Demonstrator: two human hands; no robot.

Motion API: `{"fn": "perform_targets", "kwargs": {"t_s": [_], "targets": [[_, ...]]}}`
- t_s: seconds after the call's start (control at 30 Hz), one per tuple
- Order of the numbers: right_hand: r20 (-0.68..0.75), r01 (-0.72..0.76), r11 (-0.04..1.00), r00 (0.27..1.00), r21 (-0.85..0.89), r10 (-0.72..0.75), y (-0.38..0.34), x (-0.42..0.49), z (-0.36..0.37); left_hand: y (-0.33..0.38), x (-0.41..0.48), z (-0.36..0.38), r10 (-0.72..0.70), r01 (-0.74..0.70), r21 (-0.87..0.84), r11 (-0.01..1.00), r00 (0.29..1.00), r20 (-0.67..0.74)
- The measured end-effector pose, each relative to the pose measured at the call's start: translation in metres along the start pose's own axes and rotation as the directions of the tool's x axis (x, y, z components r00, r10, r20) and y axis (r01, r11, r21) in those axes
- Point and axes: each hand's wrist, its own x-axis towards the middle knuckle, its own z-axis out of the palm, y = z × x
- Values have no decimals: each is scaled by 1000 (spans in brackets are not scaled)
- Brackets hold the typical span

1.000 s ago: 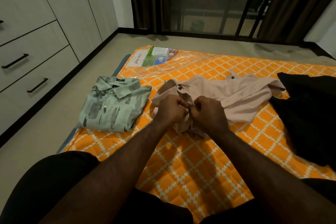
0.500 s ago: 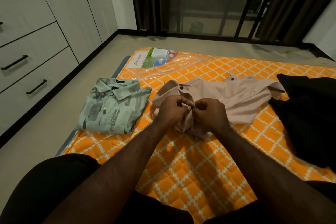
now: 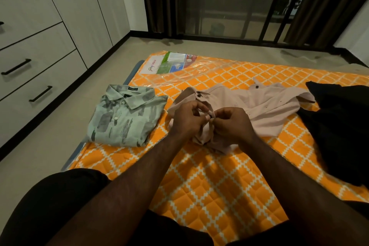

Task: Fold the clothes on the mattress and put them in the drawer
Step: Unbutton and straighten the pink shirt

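A pale pink button shirt [image 3: 265,110] lies spread and rumpled across the orange patterned mattress [image 3: 211,181]. My left hand [image 3: 189,120] and my right hand [image 3: 232,124] meet at its front placket below the collar, each pinching the fabric edge between thumb and fingers. A folded green printed shirt [image 3: 125,118] lies flat on the mattress to the left. A black garment [image 3: 343,126] is heaped at the right edge. The closed drawers [image 3: 38,78] with black handles stand in the cabinet wall on the left.
A strip of bare floor [image 3: 50,146] runs between mattress and cabinet. Clear plastic wrap with a printed label [image 3: 169,63] covers the mattress's far corner. Dark curtains and a glass door [image 3: 229,2] are behind. My legs in black frame the bottom.
My hands have stayed at the pink shirt's placket, and their fingers have shifted slightly on the fabric edge. The view has tilted a little. Nothing else moved.
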Motion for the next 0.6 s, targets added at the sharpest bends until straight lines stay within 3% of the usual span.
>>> {"fn": "perform_targets", "kwargs": {"t_s": [0.17,0.3,0.4,0.6], "targets": [[17,122,989,993,-83,-121,2,2,-3,-3,5,-10,186,-178,-73,981,975,125],[21,229,951,973,-206,-229,4,6,-4,-8,9,-11,162,-141,-102,985,959,233],[-31,278,933,956,-230,-292,5,6,-1,-10,10,-8,136,-140,15,990,980,148],[-93,317,911,932,-264,-351,-2,0,1,-10,8,-2,133,-134,8,991,990,34]]}}
